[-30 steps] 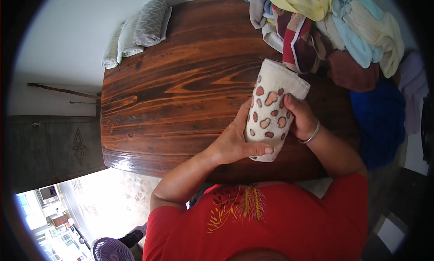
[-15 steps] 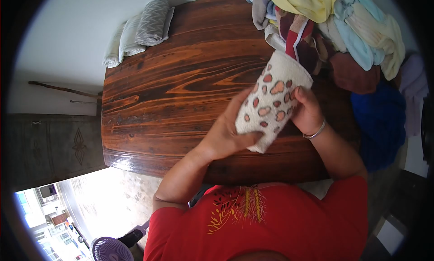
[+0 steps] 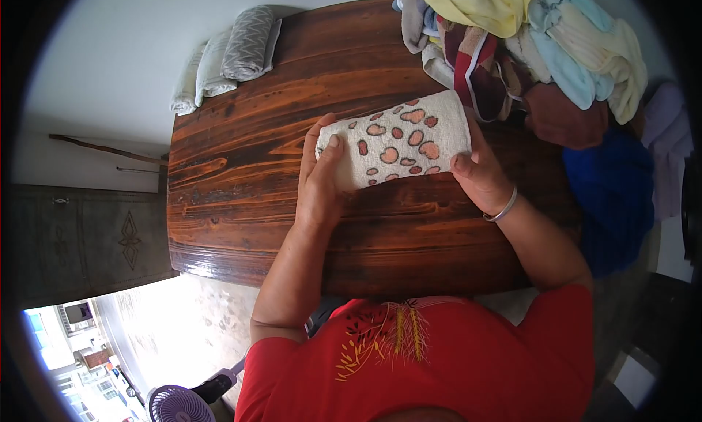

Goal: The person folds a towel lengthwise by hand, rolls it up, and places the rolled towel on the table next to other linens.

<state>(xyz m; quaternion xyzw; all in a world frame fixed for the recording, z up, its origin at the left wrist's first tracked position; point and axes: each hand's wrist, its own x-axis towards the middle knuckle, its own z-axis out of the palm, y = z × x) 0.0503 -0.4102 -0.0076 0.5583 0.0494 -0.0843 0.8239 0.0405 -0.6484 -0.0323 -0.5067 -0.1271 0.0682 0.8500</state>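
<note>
A rolled white towel (image 3: 398, 145) with pink and brown spots is held between my two hands, above the dark wooden table. My left hand (image 3: 322, 170) grips its left end, thumb on top and fingers behind. At the other end my right hand (image 3: 482, 175) is closed on the towel, its thumb at the lower right corner and its fingers mostly hidden behind the roll. The roll lies nearly sideways, its right end a little higher.
Several rolled towels (image 3: 247, 45) sit at the table's far left corner. A heap of loose cloths (image 3: 578, 56) covers the far right corner, with blue fabric (image 3: 610, 199) hanging at the right. The wooden table (image 3: 241, 166) is glossy. A small fan (image 3: 179, 404) stands at the lower left.
The rolled towel has turned from steeply slanted to nearly sideways and shifted left. My left hand has moved left and up to its left end; my right hand has moved slightly downward.
</note>
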